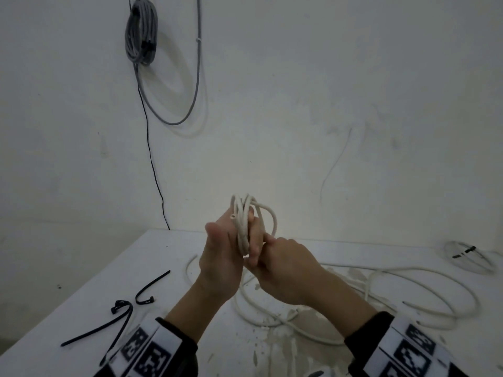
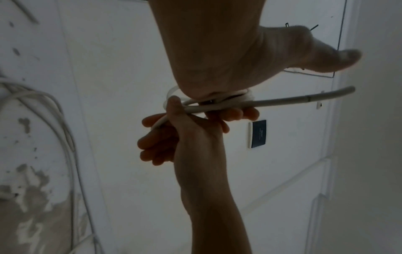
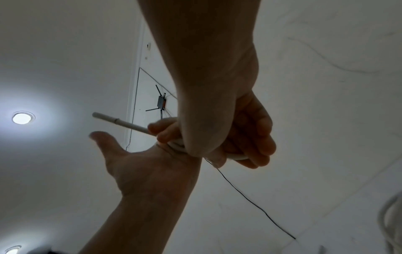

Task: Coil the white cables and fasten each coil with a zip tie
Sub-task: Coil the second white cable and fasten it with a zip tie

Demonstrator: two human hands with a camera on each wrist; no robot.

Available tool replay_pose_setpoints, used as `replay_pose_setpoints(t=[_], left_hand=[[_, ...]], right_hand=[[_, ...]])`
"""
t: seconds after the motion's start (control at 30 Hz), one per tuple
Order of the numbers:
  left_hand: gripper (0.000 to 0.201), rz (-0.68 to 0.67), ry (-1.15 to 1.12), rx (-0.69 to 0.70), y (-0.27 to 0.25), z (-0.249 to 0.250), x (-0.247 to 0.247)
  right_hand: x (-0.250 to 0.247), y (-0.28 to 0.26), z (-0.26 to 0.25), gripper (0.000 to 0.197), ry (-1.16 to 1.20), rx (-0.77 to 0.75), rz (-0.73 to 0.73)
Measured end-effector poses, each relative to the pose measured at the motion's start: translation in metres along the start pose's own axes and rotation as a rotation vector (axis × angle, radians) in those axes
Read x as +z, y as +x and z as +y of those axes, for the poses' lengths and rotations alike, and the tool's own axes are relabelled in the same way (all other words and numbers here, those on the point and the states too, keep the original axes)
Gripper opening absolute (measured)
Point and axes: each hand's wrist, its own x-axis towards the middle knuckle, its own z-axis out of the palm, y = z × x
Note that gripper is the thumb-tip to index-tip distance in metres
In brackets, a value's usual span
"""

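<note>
Both hands are raised above the white table (image 1: 174, 248). A small coil of white cable (image 1: 243, 221) is wound round the fingers of my left hand (image 1: 221, 257), which curl over it while the thumb sticks out. The cable's free end (image 2: 304, 98) pokes out sideways past the left fingers; the right wrist view shows that end (image 3: 121, 122) too. My right hand (image 1: 285, 268) is pressed against the left one and grips the cable strand just below the coil. The rest of the cable (image 1: 408, 292) lies in loose loops on the table.
Black zip ties (image 1: 152, 287) lie at the table's front left, some of them longer (image 1: 119, 325). A tied white coil (image 1: 468, 257) rests at the far right. A grey cable bundle (image 1: 141, 31) hangs on the wall, with a thin black wire below it.
</note>
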Motion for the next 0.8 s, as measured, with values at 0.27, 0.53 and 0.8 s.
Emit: replay_pose_setpoints(t=[0.27,0.53,0.8], left_hand=[[0.068,0.345,-0.395,-0.185,0.012,0.019,-0.009],[0.062,0.137,-0.906,-0.325,0.002,0.006,-0.032],[0.054,0.081,-0.709,-0.546,-0.012,0.001,-0.025]], right_hand=[[0.000,-0.014,0.007,0.046,0.434,0.039,0.107],[0.000,-0.017,0.000,0.017,1.650,0.314,0.448],[-0.019,-0.010,-0.002,0.033,1.954,0.493,0.226]])
